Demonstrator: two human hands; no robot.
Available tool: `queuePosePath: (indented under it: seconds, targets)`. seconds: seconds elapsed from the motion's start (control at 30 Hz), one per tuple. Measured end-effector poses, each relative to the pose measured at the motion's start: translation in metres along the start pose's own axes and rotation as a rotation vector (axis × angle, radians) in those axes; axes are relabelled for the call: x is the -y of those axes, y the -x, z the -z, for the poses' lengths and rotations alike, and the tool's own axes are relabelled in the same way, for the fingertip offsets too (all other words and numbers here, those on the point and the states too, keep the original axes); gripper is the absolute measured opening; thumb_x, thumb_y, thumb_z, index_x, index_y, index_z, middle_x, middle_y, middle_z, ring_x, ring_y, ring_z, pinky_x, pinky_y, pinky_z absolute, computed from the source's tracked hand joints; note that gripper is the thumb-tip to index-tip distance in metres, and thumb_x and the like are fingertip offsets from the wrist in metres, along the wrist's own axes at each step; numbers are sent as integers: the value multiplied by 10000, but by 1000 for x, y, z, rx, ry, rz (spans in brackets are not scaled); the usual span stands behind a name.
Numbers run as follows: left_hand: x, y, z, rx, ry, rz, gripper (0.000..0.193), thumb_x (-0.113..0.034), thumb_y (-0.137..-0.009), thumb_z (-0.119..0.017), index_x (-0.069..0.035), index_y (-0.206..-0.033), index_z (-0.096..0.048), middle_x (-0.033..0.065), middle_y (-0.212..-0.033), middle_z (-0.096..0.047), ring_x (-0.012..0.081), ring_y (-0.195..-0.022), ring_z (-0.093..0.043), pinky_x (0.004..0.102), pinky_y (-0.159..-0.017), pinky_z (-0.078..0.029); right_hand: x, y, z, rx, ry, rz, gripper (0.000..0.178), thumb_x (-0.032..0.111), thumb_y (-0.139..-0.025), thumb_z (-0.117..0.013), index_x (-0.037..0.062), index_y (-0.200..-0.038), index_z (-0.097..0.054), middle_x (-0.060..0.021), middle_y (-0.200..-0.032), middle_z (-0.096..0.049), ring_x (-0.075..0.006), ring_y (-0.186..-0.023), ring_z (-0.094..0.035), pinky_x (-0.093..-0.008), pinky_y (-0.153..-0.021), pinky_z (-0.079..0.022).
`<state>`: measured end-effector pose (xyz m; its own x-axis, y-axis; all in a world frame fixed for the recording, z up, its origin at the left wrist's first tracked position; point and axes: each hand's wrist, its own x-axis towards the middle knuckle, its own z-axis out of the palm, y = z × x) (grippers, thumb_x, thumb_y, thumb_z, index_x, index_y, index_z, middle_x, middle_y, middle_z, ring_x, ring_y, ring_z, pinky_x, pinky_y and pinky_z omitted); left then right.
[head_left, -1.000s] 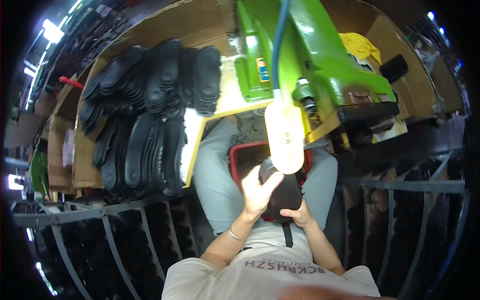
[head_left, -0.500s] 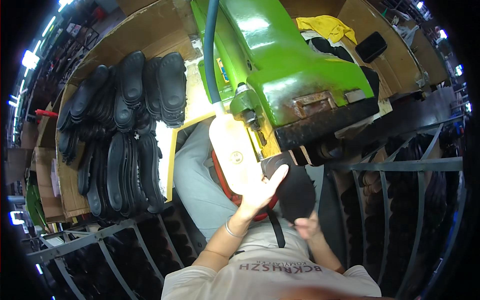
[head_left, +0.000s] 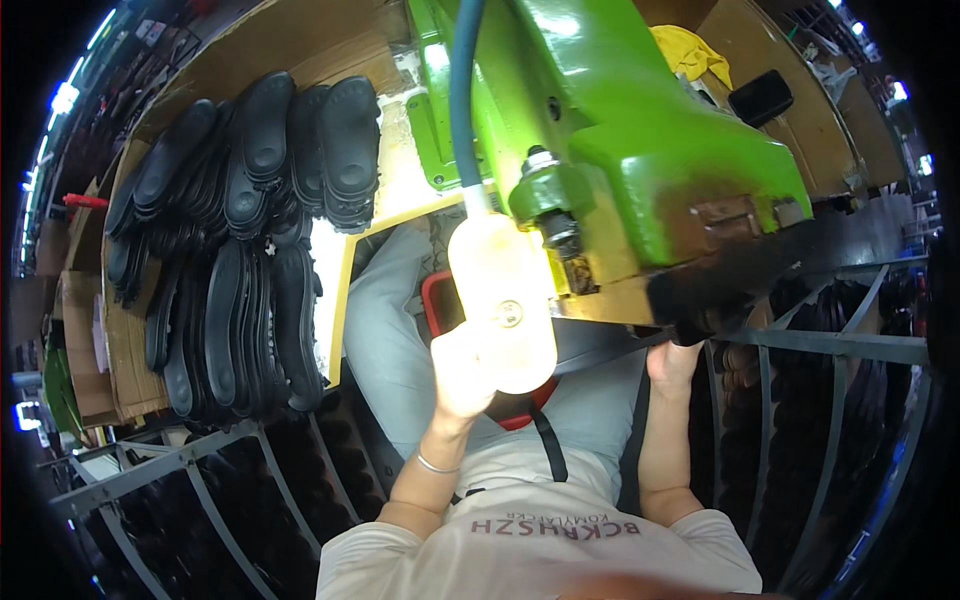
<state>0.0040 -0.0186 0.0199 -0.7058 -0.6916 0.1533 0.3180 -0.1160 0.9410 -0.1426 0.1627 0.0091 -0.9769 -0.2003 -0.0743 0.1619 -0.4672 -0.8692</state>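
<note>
A black shoe sole [head_left: 605,347] shows as a dark strip, nearly edge-on, beneath the head of a green machine [head_left: 690,150]. At its right end my right hand [head_left: 674,366] grips it, thumb toward me and fingertips partly hidden under the machine head. My left hand [head_left: 457,378] is up against the left side of a glowing oblong lamp [head_left: 508,345] on a blue-grey hose [head_left: 465,100]. Glare washes this hand out and the lamp hides its fingers, so whether it touches the sole cannot be seen.
Stacks of black soles [head_left: 228,335] fill a cardboard box [head_left: 145,375] on the left. Another box [head_left: 815,130] at the far right holds a yellow cloth [head_left: 692,52] and a dark block [head_left: 762,97]. Metal racks [head_left: 835,343] with dark soles stand on both sides.
The sole has swung from hanging toward me to lying crosswise under the machine head. My right hand has moved up and right, my left hand slightly left. The view has shifted a little.
</note>
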Motion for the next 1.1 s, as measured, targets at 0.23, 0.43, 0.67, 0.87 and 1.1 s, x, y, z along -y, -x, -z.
queuePosePath:
  seconds: [0.23,0.43,0.67,0.87,1.1]
  targets:
    - [-16,29,55,-134,55,275,152,-16,-768,-649,84,-878,-622,68,-797,-647,101,-691,-573,221,-642,-451,-20,25,-30,115,27,-33,327,33,-811,-569,-22,-1132,-536,-61,-1063,-589,-140,-960,-566,-279,-866,-458]
    - [-17,57,79,217,53,536,200,-19,-761,-681,90,-916,-617,40,-804,-618,78,-721,-542,214,-652,-437,-29,21,-53,270,57,-144,284,-53,-786,-570,-20,-1067,-579,-69,-998,-622,-161,-888,-597,-270,-807,-485]
    - [9,-3,-2,287,-167,216,177,-98,-831,-623,37,-945,-627,61,-843,-657,102,-726,-587,257,-658,-475,-24,25,-63,378,255,-53,364,-11,-730,-698,-19,-1062,-549,-66,-986,-609,-140,-876,-589,-261,-789,-477]
    - [19,13,-23,115,-115,155,210,-58,-837,-634,32,-1025,-608,70,-910,-640,132,-828,-583,252,-761,-469,-19,110,20,585,497,-583,406,109,-764,-703,-68,-1100,-560,-115,-1041,-618,-147,-961,-570,-280,-829,-465]
    - [22,26,-23,30,-97,173,260,34,-811,-629,47,-1062,-564,70,-951,-624,115,-833,-583,223,-745,-476,19,101,85,83,159,-300,375,26,-718,-633,-50,-1069,-527,-100,-983,-611,-174,-883,-599,-292,-811,-484]
